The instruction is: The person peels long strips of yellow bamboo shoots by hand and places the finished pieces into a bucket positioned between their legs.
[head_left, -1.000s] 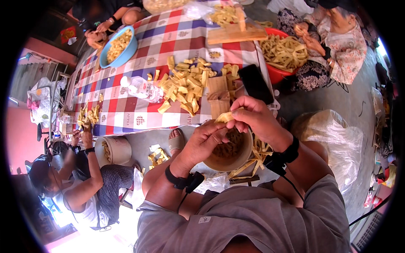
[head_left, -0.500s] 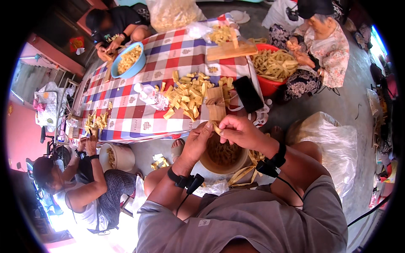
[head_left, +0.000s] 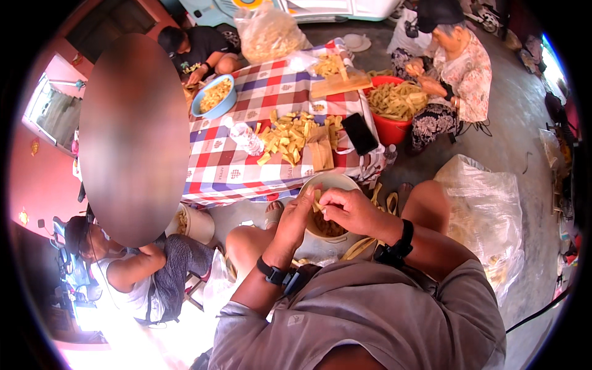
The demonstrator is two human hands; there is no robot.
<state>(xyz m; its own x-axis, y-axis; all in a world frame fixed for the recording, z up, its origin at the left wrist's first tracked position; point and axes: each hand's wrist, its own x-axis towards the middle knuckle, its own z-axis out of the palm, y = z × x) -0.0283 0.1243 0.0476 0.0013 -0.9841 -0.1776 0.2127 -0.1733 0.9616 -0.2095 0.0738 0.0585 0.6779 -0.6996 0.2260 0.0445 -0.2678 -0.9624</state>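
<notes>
Both of my hands are closed on one pale yellow strip [head_left: 318, 200] of what looks like dried vegetable. My left hand [head_left: 296, 217] pinches it with the thumb upright beside it. From the other side, the fingers of my right hand [head_left: 354, 213] press on the strip. Below them stands a cream bucket [head_left: 346, 180], partly hidden by my hands, with yellow pieces [head_left: 330, 227] inside. On the checked tablecloth [head_left: 237, 176] just ahead lie a small wooden board [head_left: 320, 151] and a heap of cut yellow pieces [head_left: 287, 135].
A black phone [head_left: 359, 134] and a plastic bottle [head_left: 245, 137] lie on the table. A red tub [head_left: 390, 127] of strips stands at its right, near a seated person. Other people sit left and far left. A blurred oval [head_left: 132, 142] covers part of the left. A plastic sack [head_left: 478, 209] is right.
The view has shifted, and the table sits lower in it. My hands still grip a strip over the bucket. The left person's raised hands have come down. A blurred oval has appeared.
</notes>
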